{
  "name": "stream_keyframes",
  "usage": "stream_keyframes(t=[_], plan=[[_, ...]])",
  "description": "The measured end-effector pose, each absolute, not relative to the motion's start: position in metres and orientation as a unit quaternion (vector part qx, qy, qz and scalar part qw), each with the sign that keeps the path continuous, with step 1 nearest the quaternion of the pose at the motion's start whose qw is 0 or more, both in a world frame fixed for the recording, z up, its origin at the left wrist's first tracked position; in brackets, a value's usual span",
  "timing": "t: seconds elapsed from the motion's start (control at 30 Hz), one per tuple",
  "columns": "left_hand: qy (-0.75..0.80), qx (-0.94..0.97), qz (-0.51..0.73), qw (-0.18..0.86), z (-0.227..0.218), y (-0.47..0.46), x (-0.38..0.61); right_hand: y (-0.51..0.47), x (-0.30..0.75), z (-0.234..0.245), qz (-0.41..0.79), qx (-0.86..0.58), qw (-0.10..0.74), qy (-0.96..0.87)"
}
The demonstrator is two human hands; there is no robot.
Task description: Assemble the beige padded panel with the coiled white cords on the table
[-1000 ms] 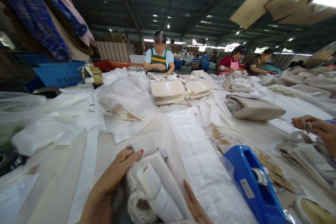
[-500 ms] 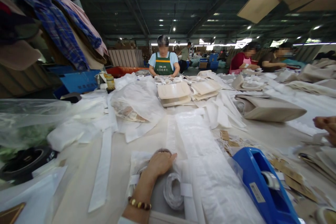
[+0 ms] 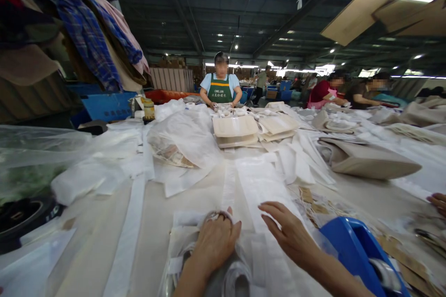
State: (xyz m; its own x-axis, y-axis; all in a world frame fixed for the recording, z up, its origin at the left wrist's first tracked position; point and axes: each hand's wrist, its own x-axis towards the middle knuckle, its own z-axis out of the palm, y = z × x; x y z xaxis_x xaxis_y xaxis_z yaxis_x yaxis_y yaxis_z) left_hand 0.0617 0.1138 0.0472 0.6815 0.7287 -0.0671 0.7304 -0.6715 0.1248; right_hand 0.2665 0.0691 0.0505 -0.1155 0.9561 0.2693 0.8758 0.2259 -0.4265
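Worktop (image 3: 155, 216), near edge: left hand (image 3: 216, 237) seemingly steadies white bundle (image 3: 238, 274), grip unclear; right hand (image 3: 291, 235), fingers spread, likely needs lowering.

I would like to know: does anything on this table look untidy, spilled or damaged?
I see no spill or clear damage. One untidy spot is around the blue tape dispenser, beyond the right hand: brown tags lie loose at different angles, instead of being stacked.
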Motion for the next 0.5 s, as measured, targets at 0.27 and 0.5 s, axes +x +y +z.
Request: stream_keyframes(t=[0.27,0.5], plan=[[0.456,0.884,0.070,0.081,0.029,0.114,0.065,0.174,0.210,0.012,0.194,-0.616,0.191,-0.739],[0.496,0.851,0.094,0.147,0.012,0.125,0.066,0.150,0.206,0.023,0.395,-0.562,0.172,-0.706]])
